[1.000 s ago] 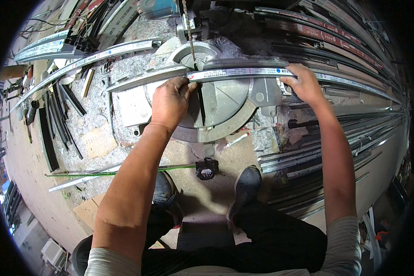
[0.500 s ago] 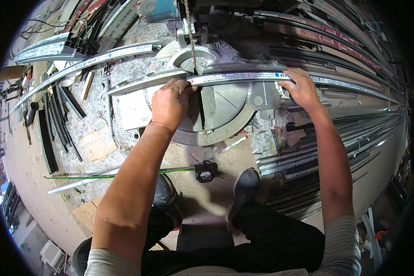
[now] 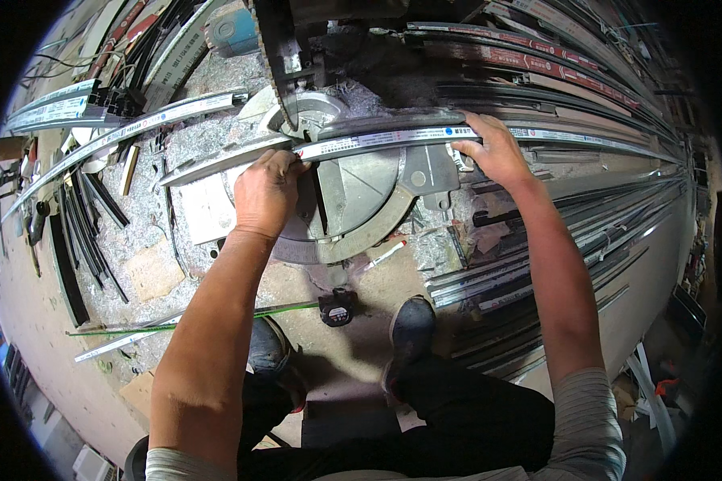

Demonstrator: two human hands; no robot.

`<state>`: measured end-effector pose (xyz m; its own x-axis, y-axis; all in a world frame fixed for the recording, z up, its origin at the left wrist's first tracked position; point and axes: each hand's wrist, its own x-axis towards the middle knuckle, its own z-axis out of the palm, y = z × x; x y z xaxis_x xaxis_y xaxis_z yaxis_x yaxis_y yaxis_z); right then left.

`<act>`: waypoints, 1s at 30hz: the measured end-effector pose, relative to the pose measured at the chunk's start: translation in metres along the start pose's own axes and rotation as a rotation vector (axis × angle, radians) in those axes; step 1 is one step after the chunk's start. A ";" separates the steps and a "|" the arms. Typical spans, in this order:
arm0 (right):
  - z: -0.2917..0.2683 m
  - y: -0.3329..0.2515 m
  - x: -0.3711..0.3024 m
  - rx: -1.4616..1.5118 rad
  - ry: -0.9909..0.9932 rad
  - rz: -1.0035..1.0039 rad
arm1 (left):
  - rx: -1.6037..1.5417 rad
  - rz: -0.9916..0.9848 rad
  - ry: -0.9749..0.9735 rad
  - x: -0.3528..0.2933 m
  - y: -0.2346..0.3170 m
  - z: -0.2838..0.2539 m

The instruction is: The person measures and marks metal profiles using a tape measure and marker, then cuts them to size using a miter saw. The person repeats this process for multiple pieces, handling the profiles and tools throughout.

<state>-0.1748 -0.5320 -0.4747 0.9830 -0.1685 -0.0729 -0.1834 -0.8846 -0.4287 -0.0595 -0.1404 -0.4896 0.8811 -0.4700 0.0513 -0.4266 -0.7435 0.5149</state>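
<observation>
A long, thin metal profile (image 3: pixel 377 143) with a white printed film lies across the round grey base (image 3: pixel 361 188) of a mitre saw, along its fence (image 3: pixel 217 160). My left hand (image 3: pixel 266 192) is closed on the profile's left end, just left of the dark blade slot. Farther right, my right hand (image 3: pixel 497 152) grips the same profile, thumb on the near side and fingers over the far side. The saw blade (image 3: pixel 271 68) stands raised behind the fence, its edge above the slot. Beyond my right hand the profile runs on to the right.
A tape measure (image 3: pixel 337 308) with a green blade drawn out leftward lies near my shoes. A marker (image 3: pixel 387 255) is close to the saw base. Long profiles (image 3: pixel 537 272) are stacked at right, and black offcuts (image 3: pixel 88 216) lie at left among metal shavings.
My view has shifted, so the saw and bench sit farther left in the picture. Both hands keep their hold on the profile, with little visible movement along it.
</observation>
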 end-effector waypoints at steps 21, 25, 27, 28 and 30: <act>0.029 -0.042 0.000 -0.133 0.196 -0.112 | -0.041 -0.017 0.035 -0.006 -0.003 0.003; 0.030 -0.045 0.000 -0.162 0.204 -0.126 | -0.082 0.008 0.057 -0.013 -0.006 -0.004; 0.031 -0.044 0.000 -0.184 0.200 -0.115 | -0.107 0.012 0.100 -0.021 -0.009 -0.013; 0.030 -0.043 -0.001 -0.197 0.199 -0.108 | -0.120 0.007 0.140 -0.025 -0.011 -0.021; 0.033 -0.038 -0.001 -0.193 0.192 -0.112 | -0.031 0.015 0.219 -0.032 -0.025 -0.034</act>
<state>-0.1687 -0.4838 -0.4875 0.9811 -0.1280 0.1451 -0.0899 -0.9656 -0.2440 -0.0706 -0.0907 -0.4749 0.8994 -0.3638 0.2425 -0.4367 -0.7208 0.5383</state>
